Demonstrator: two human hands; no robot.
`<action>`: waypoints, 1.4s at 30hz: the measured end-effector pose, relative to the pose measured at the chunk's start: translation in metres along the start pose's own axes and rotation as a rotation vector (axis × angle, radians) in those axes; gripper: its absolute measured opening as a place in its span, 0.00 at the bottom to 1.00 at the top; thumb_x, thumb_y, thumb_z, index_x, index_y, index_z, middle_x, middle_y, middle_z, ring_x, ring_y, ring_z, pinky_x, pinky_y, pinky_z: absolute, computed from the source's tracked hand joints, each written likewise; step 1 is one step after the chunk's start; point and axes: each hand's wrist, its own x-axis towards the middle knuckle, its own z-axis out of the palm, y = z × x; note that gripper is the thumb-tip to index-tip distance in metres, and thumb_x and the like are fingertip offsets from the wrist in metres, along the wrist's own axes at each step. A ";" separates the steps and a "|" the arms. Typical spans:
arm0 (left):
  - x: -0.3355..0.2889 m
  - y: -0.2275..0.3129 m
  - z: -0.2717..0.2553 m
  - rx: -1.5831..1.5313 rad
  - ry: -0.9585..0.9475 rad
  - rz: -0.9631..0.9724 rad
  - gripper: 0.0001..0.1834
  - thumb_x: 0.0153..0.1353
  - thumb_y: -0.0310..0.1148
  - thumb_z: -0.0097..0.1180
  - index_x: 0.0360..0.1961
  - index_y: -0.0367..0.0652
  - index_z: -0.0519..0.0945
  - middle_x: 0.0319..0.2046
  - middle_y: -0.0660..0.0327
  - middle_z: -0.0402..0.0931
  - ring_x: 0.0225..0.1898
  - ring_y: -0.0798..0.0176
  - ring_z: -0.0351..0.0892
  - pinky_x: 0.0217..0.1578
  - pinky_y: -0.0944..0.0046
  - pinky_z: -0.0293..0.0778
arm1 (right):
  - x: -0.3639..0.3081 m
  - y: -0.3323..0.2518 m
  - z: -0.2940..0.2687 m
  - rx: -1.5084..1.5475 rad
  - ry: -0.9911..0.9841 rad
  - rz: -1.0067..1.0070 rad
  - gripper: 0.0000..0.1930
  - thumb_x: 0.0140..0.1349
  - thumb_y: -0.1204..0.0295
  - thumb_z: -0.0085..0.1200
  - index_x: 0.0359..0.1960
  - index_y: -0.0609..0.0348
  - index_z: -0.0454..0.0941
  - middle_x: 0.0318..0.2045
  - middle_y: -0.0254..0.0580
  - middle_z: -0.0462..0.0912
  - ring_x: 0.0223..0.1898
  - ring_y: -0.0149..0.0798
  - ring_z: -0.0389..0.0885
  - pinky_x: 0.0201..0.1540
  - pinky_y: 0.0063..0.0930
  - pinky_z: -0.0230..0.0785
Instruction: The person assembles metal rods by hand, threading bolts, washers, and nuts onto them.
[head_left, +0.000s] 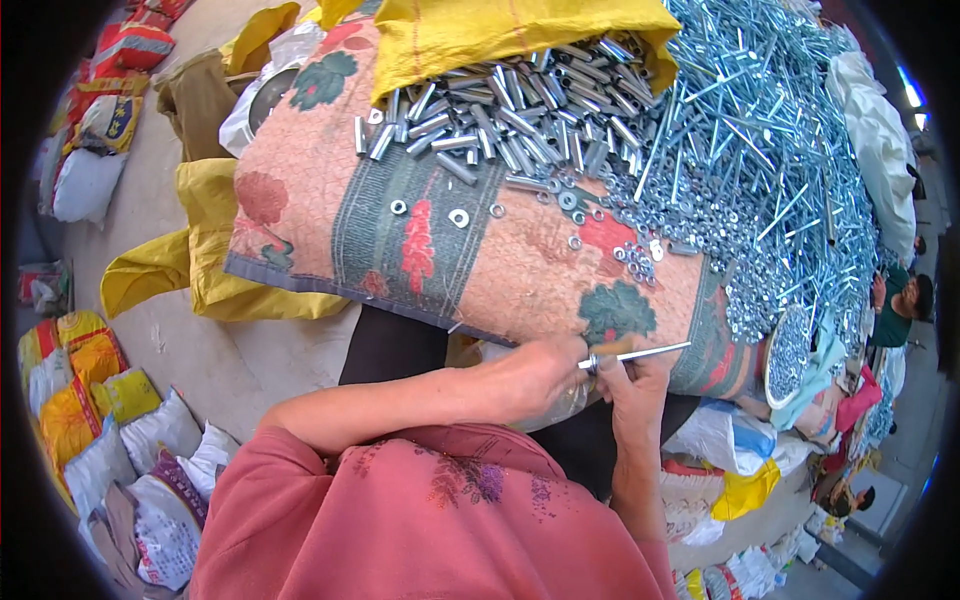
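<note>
My right hand point(640, 385) is closed on a long thin metal bolt point(660, 350), whose shaft points right past my fingers. Just left of it, my left hand point(540, 375) is curled at the bolt's thicker end; whatever its fingers pinch is hidden. Both hands are above my lap, at the near edge of a patterned pink and green cloth point(520, 265). Farther back on the cloth lie a heap of short metal sleeves point(530, 120), loose nuts and washers point(635, 262), and a big pile of long bolts point(740, 110).
A yellow woven sack point(520, 35) lies over the sleeves. An oval container of small metal parts point(787, 357) stands at the right edge. Filled sacks point(165, 435) line the floor at left. At far right another person point(900, 300) is seen.
</note>
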 end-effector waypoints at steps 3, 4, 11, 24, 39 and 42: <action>-0.008 0.017 -0.021 0.209 -0.050 0.037 0.10 0.58 0.34 0.50 0.33 0.36 0.70 0.31 0.44 0.72 0.31 0.40 0.74 0.34 0.49 0.71 | -0.006 -0.006 -0.019 -0.121 -0.169 0.053 0.06 0.56 0.78 0.53 0.35 0.64 0.76 0.24 0.27 0.73 0.23 0.20 0.67 0.25 0.14 0.58; -0.009 0.014 -0.035 0.221 0.050 0.061 0.11 0.57 0.37 0.52 0.34 0.40 0.71 0.31 0.48 0.71 0.29 0.44 0.75 0.30 0.51 0.72 | -0.007 -0.014 -0.023 -0.137 -0.170 0.102 0.08 0.56 0.77 0.52 0.37 0.66 0.76 0.24 0.28 0.73 0.23 0.20 0.66 0.25 0.14 0.57; 0.001 -0.009 -0.131 1.059 0.676 0.109 0.11 0.49 0.19 0.48 0.35 0.40 0.74 0.34 0.55 0.70 0.37 0.51 0.74 0.35 0.58 0.72 | 0.063 -0.051 -0.070 -0.791 0.434 -0.529 0.14 0.53 0.77 0.51 0.43 0.62 0.74 0.24 0.38 0.71 0.25 0.30 0.68 0.28 0.23 0.61; 0.008 -0.011 -0.133 1.064 0.739 0.062 0.09 0.51 0.24 0.54 0.34 0.40 0.71 0.30 0.56 0.69 0.32 0.52 0.73 0.30 0.58 0.70 | 0.182 -0.058 -0.124 -1.388 0.673 -0.915 0.13 0.51 0.75 0.56 0.40 0.48 0.77 0.34 0.40 0.72 0.33 0.42 0.76 0.32 0.33 0.71; 0.026 0.002 -0.048 -0.308 0.366 0.012 0.05 0.62 0.28 0.47 0.35 0.37 0.70 0.25 0.68 0.67 0.26 0.76 0.64 0.27 0.74 0.63 | 0.038 -0.054 -0.011 0.028 0.305 -0.931 0.10 0.67 0.69 0.39 0.41 0.66 0.61 0.34 0.56 0.77 0.25 0.39 0.80 0.28 0.27 0.77; 0.021 0.000 -0.050 -0.335 0.321 -0.013 0.06 0.62 0.30 0.48 0.35 0.37 0.72 0.25 0.68 0.68 0.28 0.76 0.64 0.29 0.74 0.64 | 0.033 -0.041 -0.004 0.164 0.305 -0.767 0.13 0.67 0.65 0.39 0.38 0.66 0.61 0.33 0.56 0.76 0.22 0.40 0.80 0.26 0.29 0.77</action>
